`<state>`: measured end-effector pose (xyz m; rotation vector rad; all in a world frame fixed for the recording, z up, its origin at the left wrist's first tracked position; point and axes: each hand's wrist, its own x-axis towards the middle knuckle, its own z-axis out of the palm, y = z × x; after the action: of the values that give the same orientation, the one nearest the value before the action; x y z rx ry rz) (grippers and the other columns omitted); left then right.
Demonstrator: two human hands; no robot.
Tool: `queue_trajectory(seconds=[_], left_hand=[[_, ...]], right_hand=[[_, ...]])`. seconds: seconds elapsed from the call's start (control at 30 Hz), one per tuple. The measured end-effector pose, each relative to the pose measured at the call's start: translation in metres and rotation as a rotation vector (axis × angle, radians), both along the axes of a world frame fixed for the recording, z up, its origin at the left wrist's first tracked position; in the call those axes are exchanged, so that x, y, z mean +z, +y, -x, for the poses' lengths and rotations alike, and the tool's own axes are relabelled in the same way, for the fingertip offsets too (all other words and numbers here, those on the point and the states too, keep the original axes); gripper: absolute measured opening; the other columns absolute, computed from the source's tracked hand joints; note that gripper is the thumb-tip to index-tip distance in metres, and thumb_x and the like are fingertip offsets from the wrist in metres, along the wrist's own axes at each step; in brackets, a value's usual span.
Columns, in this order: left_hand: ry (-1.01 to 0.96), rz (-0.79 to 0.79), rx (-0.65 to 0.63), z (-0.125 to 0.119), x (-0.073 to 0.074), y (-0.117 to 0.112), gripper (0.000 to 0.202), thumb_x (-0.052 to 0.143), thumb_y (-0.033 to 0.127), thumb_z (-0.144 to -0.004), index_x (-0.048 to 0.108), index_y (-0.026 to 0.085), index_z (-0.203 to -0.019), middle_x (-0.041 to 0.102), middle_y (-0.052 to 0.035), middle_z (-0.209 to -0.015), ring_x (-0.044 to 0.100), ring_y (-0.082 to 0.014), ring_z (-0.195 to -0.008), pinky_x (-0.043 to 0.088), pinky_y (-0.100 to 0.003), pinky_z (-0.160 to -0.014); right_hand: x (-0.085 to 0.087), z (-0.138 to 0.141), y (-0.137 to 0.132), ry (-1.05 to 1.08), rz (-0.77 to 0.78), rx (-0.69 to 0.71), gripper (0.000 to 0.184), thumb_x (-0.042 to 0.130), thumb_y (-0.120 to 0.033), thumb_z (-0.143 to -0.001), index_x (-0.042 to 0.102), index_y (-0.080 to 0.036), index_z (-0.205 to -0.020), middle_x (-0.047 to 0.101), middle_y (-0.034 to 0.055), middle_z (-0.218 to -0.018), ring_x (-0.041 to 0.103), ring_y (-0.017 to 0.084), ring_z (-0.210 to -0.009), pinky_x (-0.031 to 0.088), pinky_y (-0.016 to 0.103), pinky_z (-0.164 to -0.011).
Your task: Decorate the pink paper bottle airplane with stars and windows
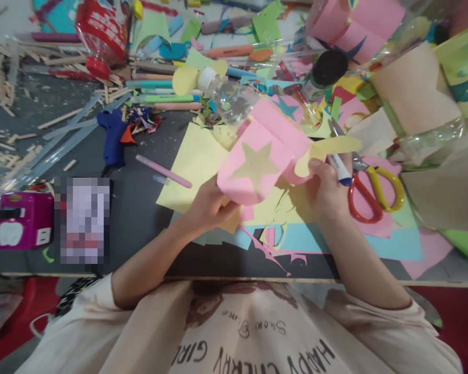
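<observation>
A clear plastic bottle (234, 98) wrapped in pink paper (269, 140) lies tilted over the table, a yellow star (255, 165) stuck on the wrap. My left hand (208, 205) is closed on the bottle's lower end. My right hand (327, 189) grips a white and blue glue stick (339, 169) and pinches a yellow paper cutout (327, 148) against the pink wrap. Yellow paper sheets (195, 166) lie underneath.
Red and yellow scissors (374, 189) lie right of my right hand. A blue glue gun (113, 137), a pink marker (164, 171), a magenta box (21, 221), wooden sticks (8, 150), paper scraps and other decorated bottles (359, 31) crowd the dark table (136, 208).
</observation>
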<state>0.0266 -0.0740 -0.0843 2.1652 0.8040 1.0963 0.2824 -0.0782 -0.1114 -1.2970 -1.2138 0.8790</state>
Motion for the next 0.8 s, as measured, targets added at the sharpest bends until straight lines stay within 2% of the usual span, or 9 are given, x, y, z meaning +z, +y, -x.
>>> queue_trajectory(seconds=[0.1,0.23,0.33,0.43,0.53,0.6,0.73,0.8], left_hand=[[-0.15,-0.097,0.153,0.001,0.002,0.003,0.026,0.038,0.039,-0.108,0.058,0.026,-0.095,0.072,-0.0031,-0.09,0.071,-0.0187,-0.083,0.058,-0.034,-0.068],[-0.205,-0.117,0.36,0.003,0.005,0.001,0.027,0.035,0.04,-0.108,0.046,0.027,-0.087,0.069,-0.001,-0.088,0.067,-0.0181,-0.078,0.057,-0.038,-0.069],[-0.103,-0.222,0.482,0.007,0.004,-0.002,0.026,0.033,0.041,-0.108,0.049,0.028,-0.091,0.068,-0.0025,-0.094,0.067,-0.0193,-0.084,0.058,-0.041,-0.074],[0.019,-0.345,0.444,0.012,0.004,-0.004,0.025,0.036,0.035,-0.106,0.055,0.028,-0.091,0.068,-0.0029,-0.089,0.067,-0.0192,-0.079,0.057,-0.041,-0.07],[0.097,-0.479,0.369,0.014,0.008,-0.003,0.019,0.044,0.028,-0.099,0.06,0.028,-0.088,0.068,-0.0013,-0.082,0.068,-0.0189,-0.073,0.056,-0.04,-0.068],[0.117,-0.521,0.33,0.013,0.011,0.0,0.014,0.05,0.023,-0.093,0.063,0.029,-0.094,0.073,-0.0006,-0.088,0.071,-0.0199,-0.078,0.057,-0.04,-0.07],[0.135,-0.52,0.262,0.006,0.015,0.005,0.034,0.056,0.016,-0.084,0.063,0.026,-0.115,0.078,-0.0047,-0.109,0.075,-0.0256,-0.103,0.059,-0.041,-0.081],[0.159,-0.514,0.247,0.004,0.016,0.007,0.038,0.056,0.014,-0.083,0.063,0.025,-0.119,0.079,-0.0045,-0.11,0.076,-0.0259,-0.104,0.059,-0.043,-0.084]], right_hand=[[0.005,-0.003,0.002,0.113,-0.068,-0.044,0.034,0.07,-0.041,-0.082,0.057,-0.036,-0.113,0.059,-0.0015,-0.105,0.064,0.02,-0.094,0.057,0.038,-0.08],[0.014,0.002,0.0,0.108,-0.002,0.097,0.041,0.078,-0.044,-0.075,0.058,-0.036,-0.11,0.065,0.0003,-0.109,0.065,0.023,-0.098,0.059,0.038,-0.071],[0.018,0.005,-0.001,0.095,0.046,0.225,0.044,0.08,-0.049,-0.076,0.055,-0.038,-0.111,0.068,0.0014,-0.111,0.068,0.026,-0.103,0.061,0.046,-0.079],[0.019,0.009,0.002,0.067,-0.034,0.318,0.051,0.084,-0.055,-0.072,0.055,-0.038,-0.11,0.068,0.0016,-0.107,0.07,0.028,-0.108,0.057,0.054,-0.097],[0.018,0.014,0.005,0.022,-0.089,0.344,0.062,0.087,-0.064,-0.065,0.054,-0.036,-0.109,0.065,0.0035,-0.111,0.07,0.03,-0.112,0.054,0.056,-0.103],[0.018,0.019,0.006,-0.005,-0.066,0.342,0.066,0.085,-0.069,-0.064,0.052,-0.035,-0.109,0.065,0.0054,-0.116,0.069,0.032,-0.116,0.054,0.057,-0.103],[0.022,0.026,0.009,-0.02,-0.03,0.333,0.064,0.076,-0.075,-0.07,0.049,-0.034,-0.113,0.069,0.0068,-0.121,0.066,0.031,-0.122,0.051,0.058,-0.108],[0.024,0.03,0.011,-0.005,-0.037,0.306,0.063,0.073,-0.075,-0.073,0.047,-0.035,-0.115,0.069,0.0065,-0.125,0.066,0.03,-0.123,0.049,0.058,-0.112]])
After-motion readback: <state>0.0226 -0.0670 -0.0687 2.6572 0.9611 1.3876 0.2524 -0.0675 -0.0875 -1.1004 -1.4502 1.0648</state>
